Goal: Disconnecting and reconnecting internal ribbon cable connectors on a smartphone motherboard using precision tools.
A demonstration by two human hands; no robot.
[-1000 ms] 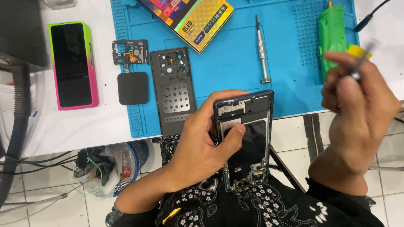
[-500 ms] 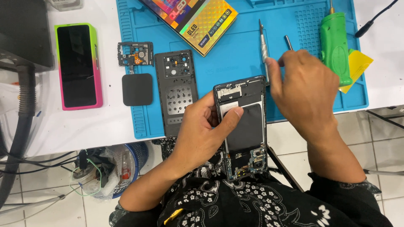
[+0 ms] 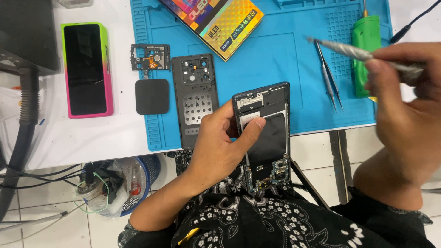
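My left hand (image 3: 220,147) grips an opened black phone (image 3: 268,138) by its left side. The thumb lies across the dark battery, and the phone is held over the mat's near edge, above my lap. Its circuit parts show at the top and bottom. My right hand (image 3: 406,110) is raised at the right, apart from the phone. It is closed on a silver screwdriver (image 3: 349,51) whose tip points left over the blue mat (image 3: 285,59).
On the mat lie silver tweezers (image 3: 328,76), a green tool (image 3: 366,46), a colourful box (image 3: 216,20) and a black back plate (image 3: 195,98). Left of these are a small frame piece (image 3: 150,57), a black square pad (image 3: 152,96) and a pink-and-green phone (image 3: 86,69). A wastebasket (image 3: 115,183) stands below the table.
My right hand reached to the mat, left the tweezers there and lifted the silver screwdriver away to the right. My left hand kept hold of the opened phone.
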